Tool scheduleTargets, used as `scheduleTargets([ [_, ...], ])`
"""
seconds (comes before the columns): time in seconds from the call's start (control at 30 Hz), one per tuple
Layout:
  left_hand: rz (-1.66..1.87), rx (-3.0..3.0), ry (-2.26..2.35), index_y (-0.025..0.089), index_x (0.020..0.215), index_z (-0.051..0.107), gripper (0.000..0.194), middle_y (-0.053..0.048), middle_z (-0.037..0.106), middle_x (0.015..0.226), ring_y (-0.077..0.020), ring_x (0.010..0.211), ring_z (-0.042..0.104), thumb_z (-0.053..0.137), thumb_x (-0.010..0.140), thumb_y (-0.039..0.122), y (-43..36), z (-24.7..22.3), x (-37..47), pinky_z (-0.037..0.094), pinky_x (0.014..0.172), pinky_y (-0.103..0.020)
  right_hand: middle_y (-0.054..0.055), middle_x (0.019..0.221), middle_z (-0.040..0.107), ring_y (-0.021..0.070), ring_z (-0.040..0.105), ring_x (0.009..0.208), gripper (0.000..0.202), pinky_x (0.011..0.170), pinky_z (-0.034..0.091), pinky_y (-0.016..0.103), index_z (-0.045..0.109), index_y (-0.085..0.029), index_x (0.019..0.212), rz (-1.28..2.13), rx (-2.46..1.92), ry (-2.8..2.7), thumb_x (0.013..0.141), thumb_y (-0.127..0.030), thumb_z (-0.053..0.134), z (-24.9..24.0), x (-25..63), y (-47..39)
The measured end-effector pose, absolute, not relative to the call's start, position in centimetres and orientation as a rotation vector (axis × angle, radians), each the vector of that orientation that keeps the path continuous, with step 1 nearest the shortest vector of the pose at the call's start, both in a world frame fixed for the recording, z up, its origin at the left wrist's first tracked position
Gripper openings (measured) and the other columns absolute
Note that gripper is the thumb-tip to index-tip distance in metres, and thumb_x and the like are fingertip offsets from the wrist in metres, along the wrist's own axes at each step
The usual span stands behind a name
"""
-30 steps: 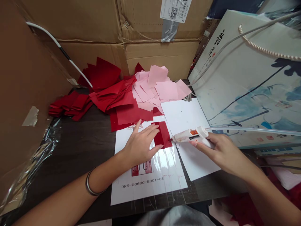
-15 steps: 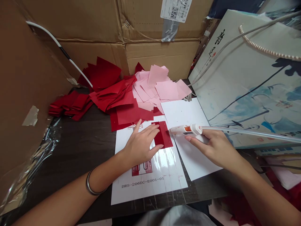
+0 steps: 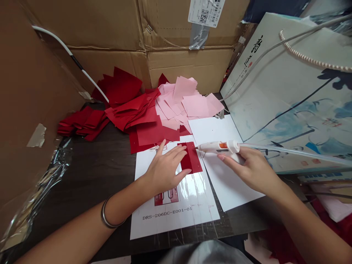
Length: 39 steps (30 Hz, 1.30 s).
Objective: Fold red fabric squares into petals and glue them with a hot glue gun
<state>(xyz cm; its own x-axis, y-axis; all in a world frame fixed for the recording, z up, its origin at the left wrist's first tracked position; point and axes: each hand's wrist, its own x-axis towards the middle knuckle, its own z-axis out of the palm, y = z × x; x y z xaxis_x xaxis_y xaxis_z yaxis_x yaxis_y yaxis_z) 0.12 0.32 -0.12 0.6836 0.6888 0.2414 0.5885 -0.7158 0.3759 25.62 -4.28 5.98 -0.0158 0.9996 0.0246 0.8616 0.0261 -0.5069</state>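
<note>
My left hand lies with fingers spread, its fingertips resting on a folded red piece on the printed white sheet. My right hand is wrapped round the grip of a white hot glue gun. The gun's nozzle points left, at the upper right part of the red piece; whether it touches cannot be made out. Small pale dots show on the red flap. A second white sheet lies under the gun and my right hand.
Behind my hands are red pieces and pink pieces in loose piles, with folded red strips at left. Metal clips lie beside the pink pile. Cardboard walls the back; a paper bag stands at right.
My right hand has raised the glue gun slightly, its nozzle moving up and a little left towards the red piece's top edge. My left hand stays in place.
</note>
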Motion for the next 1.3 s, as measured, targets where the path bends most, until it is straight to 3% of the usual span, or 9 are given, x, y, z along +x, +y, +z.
scheduleTargets([
  [0.13, 0.524, 2.622, 1.026, 0.014, 0.127, 0.054, 0.046, -0.013, 0.059, 0.134, -0.0261, 0.127, 0.053, 0.054, 0.091, 0.043, 0.4, 0.0, 0.1, 0.008, 0.119, -0.056, 0.002, 0.059, 0.06, 0.0202, 0.055, 0.055, 0.041, 0.056, 0.042, 0.032, 0.071, -0.018, 0.086, 0.432, -1.975, -1.753, 0.088, -0.055, 0.052, 4.4, 25.6, -3.1],
  [0.33, 0.535, 2.625, 1.018, 0.014, 0.126, 0.055, 0.045, -0.013, 0.059, 0.134, -0.0268, 0.127, 0.053, 0.055, 0.091, 0.042, 0.5, 0.0, 0.2, 0.009, 0.119, -0.056, 0.011, 0.102, 0.07, 0.0292, 0.063, 0.095, 0.043, 0.082, 0.046, 0.038, 0.066, -0.016, 0.113, 0.481, -1.904, -1.6, 0.09, -0.049, 0.05, 2.3, 25.3, -1.3],
  [0.5, 0.543, 2.628, 1.017, 0.013, 0.124, 0.056, 0.044, -0.013, 0.059, 0.134, -0.0264, 0.128, 0.052, 0.055, 0.091, 0.042, 0.5, -0.1, 0.2, 0.009, 0.119, -0.056, 0.015, 0.102, 0.069, 0.0327, 0.062, 0.1, 0.049, 0.086, 0.046, 0.044, 0.065, -0.014, 0.108, 0.544, -1.969, -1.612, 0.086, -0.055, 0.054, 2.2, 25.9, -2.1],
  [0.67, 0.539, 2.63, 1.024, 0.013, 0.125, 0.055, 0.046, -0.012, 0.059, 0.134, -0.0259, 0.127, 0.053, 0.055, 0.091, 0.043, 0.4, -0.1, 0.1, 0.008, 0.12, -0.055, 0.023, 0.13, 0.052, 0.0412, 0.044, 0.124, 0.07, 0.1, 0.035, 0.056, 0.05, -0.01, 0.13, 0.113, -2.097, -1.681, 0.081, -0.059, 0.057, 2.2, 25.4, -6.7],
  [0.73, 0.542, 2.634, 1.016, 0.013, 0.126, 0.055, 0.046, -0.012, 0.06, 0.134, -0.0252, 0.127, 0.053, 0.055, 0.091, 0.043, 0.4, -0.1, 0.1, 0.007, 0.12, -0.054, 0.016, 0.112, 0.059, 0.0332, 0.055, 0.106, 0.055, 0.091, 0.042, 0.048, 0.058, -0.016, 0.121, 0.182, -2.009, -1.642, 0.083, -0.056, 0.056, 2.6, 24.5, -8.0],
  [0.8, 0.542, 2.637, 1.019, 0.013, 0.126, 0.054, 0.046, -0.012, 0.059, 0.134, -0.025, 0.127, 0.053, 0.055, 0.091, 0.042, 0.4, -0.1, 0.2, 0.007, 0.12, -0.054, 0.006, 0.083, 0.061, 0.0208, 0.057, 0.073, 0.046, 0.066, 0.046, 0.035, 0.06, -0.021, 0.116, 0.734, -1.927, -1.496, 0.087, -0.056, 0.052, 3.2, 23.5, -8.0],
  [0.87, 0.543, 2.634, 1.025, 0.013, 0.127, 0.054, 0.047, -0.013, 0.059, 0.134, -0.0252, 0.127, 0.053, 0.055, 0.091, 0.042, 0.4, 0.0, 0.2, 0.008, 0.12, -0.055, -0.001, 0.063, 0.052, 0.0146, 0.046, 0.053, 0.048, 0.05, 0.037, 0.028, 0.059, -0.02, 0.117, 1.317, -1.769, -1.246, 0.089, -0.057, 0.048, 3.8, 22.7, -6.9],
  [0.93, 0.548, 2.63, 1.021, 0.013, 0.127, 0.054, 0.046, -0.013, 0.059, 0.134, -0.0256, 0.126, 0.053, 0.055, 0.091, 0.042, 0.4, 0.0, 0.2, 0.008, 0.119, -0.056, -0.003, 0.055, 0.046, 0.0115, 0.037, 0.047, 0.046, 0.043, 0.027, 0.025, 0.061, -0.017, 0.112, 1.59, -1.646, -1.034, 0.088, -0.055, 0.051, 4.2, 22.3, -5.2],
  [1.3, 0.574, 2.644, 1.0, 0.011, 0.126, 0.055, 0.048, -0.013, 0.061, 0.132, -0.0252, 0.126, 0.054, 0.056, 0.09, 0.043, 0.5, -0.1, 0.2, 0.014, 0.119, -0.053, -0.006, 0.045, 0.039, 0.0081, 0.028, 0.037, 0.037, 0.042, 0.02, 0.026, 0.065, -0.016, 0.086, 1.848, -1.609, -0.864, 0.088, -0.049, 0.049, 3.7, 22.2, -1.5],
])
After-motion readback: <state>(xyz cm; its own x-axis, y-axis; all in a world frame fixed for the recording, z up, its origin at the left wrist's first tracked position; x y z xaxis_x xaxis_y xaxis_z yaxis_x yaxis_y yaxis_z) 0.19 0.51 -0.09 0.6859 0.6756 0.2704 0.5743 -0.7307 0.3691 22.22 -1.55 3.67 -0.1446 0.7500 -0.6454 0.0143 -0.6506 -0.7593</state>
